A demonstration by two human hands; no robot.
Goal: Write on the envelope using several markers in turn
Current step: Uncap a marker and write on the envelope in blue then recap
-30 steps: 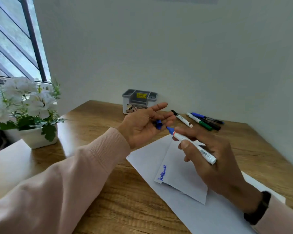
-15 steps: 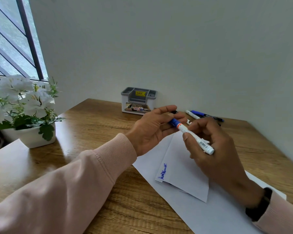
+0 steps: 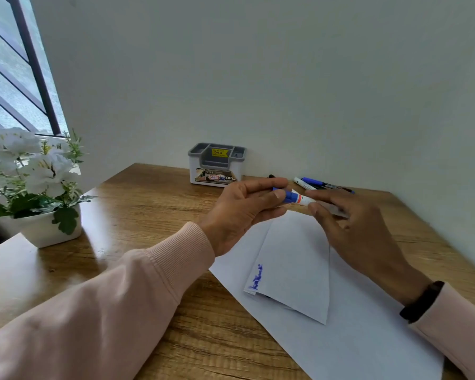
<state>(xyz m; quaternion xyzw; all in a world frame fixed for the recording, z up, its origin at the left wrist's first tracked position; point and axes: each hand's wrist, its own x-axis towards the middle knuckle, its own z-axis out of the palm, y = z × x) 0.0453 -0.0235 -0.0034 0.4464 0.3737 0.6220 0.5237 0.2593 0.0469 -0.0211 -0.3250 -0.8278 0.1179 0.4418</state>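
Note:
A white envelope (image 3: 294, 272) lies on a sheet of white paper (image 3: 348, 333) on the wooden desk, with blue writing near its lower left corner. Above its far end I hold a white marker (image 3: 303, 199) with both hands. My left hand (image 3: 242, 212) pinches the blue cap (image 3: 284, 195), which sits on the marker's tip. My right hand (image 3: 351, 226) grips the barrel, which is partly hidden and blurred behind its fingers. Several other markers (image 3: 317, 184) lie by the wall beyond my hands.
A grey and white pen holder (image 3: 216, 167) stands against the back wall. A white pot of white flowers (image 3: 36, 185) sits at the desk's left edge under the window. The wall closes off the right side.
One second ago the marker was uncapped and the cap lay in my left fingers. The hands came together and the cap went onto the tip. Both hands rose slightly away from me.

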